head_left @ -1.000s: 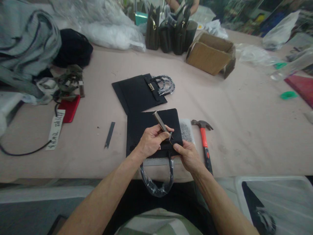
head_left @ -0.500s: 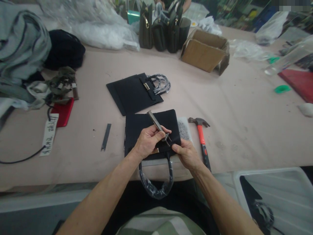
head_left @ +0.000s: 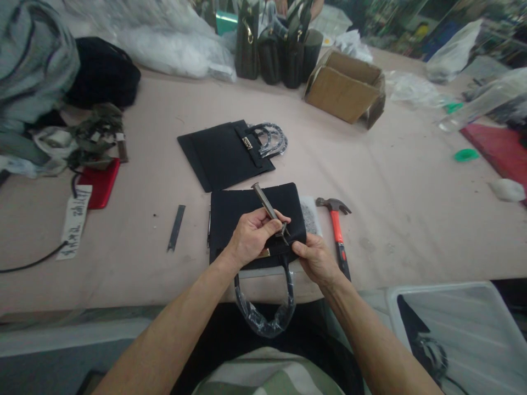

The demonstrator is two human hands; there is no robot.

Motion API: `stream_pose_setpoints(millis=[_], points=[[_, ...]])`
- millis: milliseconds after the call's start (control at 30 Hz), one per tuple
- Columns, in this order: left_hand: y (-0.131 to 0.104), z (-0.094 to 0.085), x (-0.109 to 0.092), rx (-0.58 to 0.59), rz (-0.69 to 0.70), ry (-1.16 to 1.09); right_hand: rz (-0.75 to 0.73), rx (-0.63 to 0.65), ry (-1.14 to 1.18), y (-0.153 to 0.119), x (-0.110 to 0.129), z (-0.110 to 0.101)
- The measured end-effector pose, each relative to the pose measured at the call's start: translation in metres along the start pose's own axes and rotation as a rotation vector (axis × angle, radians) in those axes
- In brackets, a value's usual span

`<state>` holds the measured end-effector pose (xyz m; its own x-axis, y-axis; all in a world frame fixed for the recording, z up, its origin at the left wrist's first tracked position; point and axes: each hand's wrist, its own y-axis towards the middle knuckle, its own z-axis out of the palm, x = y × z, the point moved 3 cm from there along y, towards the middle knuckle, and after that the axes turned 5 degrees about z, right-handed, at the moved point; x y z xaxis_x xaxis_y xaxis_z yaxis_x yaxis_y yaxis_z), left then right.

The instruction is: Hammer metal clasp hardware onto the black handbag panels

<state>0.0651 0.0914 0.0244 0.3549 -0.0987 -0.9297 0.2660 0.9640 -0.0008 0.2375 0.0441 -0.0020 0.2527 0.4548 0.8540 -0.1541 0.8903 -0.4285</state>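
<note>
My left hand [head_left: 256, 235] is closed around a two-pronged metal punch [head_left: 265, 201], its shaft slanting up and its prongs pointing down at a black handbag panel [head_left: 234, 206]. I cannot tell whether the prongs touch the panel. At the panel's lower right corner, my right hand [head_left: 315, 257] pinches the edge, thumb on top. A gold clasp [head_left: 265, 253] shows partly beside my left hand. Toward my body hangs the panel's plastic-wrapped handle [head_left: 265, 323]. Under the right side of the panel a speckled grey slab [head_left: 310, 214] sticks out.
A claw hammer [head_left: 336, 225] lies on the right, a dark metal strip [head_left: 176, 227] on the left. Beyond is a second black handbag panel [head_left: 218, 153]. Farther back stand a cardboard box [head_left: 343, 90] and several dark bags [head_left: 247, 44]. A white bin [head_left: 453, 312] is at lower right.
The view has shifted slightly. Both hands keep their grips, and the punch and bag panel are almost where they were.
</note>
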Motion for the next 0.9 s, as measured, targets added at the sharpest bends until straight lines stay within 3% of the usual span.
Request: stream_pose_setpoints(millis=[500,733,900], points=[[-0.003,0.003,0.003,-0.007,0.016,0.054,0.005,0.003,0.021,0.001,0.000,0.002],[-0.003,0.007,0.002,-0.055,0.009,0.167,0.022,0.078,0.021,-0.010,0.004,0.004],[-0.002,0.011,0.004,-0.048,-0.005,0.222,-0.068,0.058,0.028,-0.017,0.006,0.002]])
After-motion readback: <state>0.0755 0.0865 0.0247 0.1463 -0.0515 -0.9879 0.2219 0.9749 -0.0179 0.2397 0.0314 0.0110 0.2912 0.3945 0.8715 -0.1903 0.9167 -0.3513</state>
